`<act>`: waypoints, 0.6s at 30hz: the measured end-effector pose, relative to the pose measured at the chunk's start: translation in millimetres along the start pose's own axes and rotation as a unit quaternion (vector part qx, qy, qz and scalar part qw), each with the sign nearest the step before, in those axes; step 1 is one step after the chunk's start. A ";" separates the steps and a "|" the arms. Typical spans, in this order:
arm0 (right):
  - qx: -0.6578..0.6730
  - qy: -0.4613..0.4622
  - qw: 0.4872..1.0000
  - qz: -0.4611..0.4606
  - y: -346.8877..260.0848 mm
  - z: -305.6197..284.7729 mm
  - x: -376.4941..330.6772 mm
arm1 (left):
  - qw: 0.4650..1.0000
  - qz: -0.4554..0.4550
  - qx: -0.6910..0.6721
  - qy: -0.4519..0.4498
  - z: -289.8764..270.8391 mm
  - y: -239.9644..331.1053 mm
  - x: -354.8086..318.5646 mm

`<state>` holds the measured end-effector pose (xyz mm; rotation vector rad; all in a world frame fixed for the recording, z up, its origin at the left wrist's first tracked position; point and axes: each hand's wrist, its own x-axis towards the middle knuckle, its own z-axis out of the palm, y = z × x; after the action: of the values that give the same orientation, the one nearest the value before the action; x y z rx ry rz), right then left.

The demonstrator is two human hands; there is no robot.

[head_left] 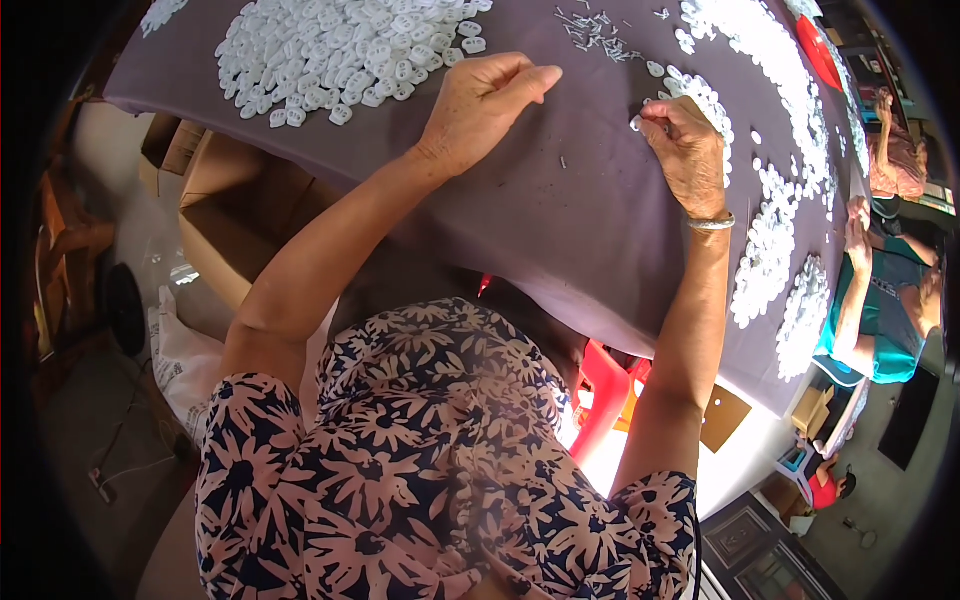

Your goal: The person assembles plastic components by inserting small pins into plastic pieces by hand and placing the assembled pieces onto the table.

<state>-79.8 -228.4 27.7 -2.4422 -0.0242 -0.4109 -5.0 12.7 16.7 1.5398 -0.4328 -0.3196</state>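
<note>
My left hand (488, 108) is closed above the cloth-covered table, its thumb laid along the curled fingers. Whatever it may hold is hidden. Just left of it spreads a heap of small white plastic pieces (335, 55), rounded and flat. My right hand (688, 150), with a bangle at the wrist, pinches a small white plastic piece (636, 123) between thumb and fingertips. Behind that hand lies another group of white pieces (712, 98), partly covered by it. Between the hands, farther back, small metal nails (597, 36) are scattered, and a single nail (562, 161) lies nearer me.
More white pieces (765, 250) run along the table's right side, near a red dish (818, 52). Other people (880, 310) sit at the right edge. Below the table's left edge stands an open cardboard box (225, 210); a red stool (603, 395) is beneath the front edge.
</note>
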 end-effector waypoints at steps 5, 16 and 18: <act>0.000 0.002 1.000 -0.011 -2.0 3.8 -1.8 | 0.999 0.022 0.037 -0.001 1.8 2.9 -3.1; 0.165 0.020 0.986 0.005 -18.7 25.2 5.2 | 0.980 0.195 0.005 0.022 3.9 -14.9 4.1; 0.198 -0.009 0.980 0.023 -33.9 28.5 11.8 | 0.974 0.224 0.027 0.025 3.5 -12.8 2.8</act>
<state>-64.5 -185.4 30.7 -2.0483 -0.0524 -0.3286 -3.3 8.2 4.0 1.4522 -0.7371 0.0826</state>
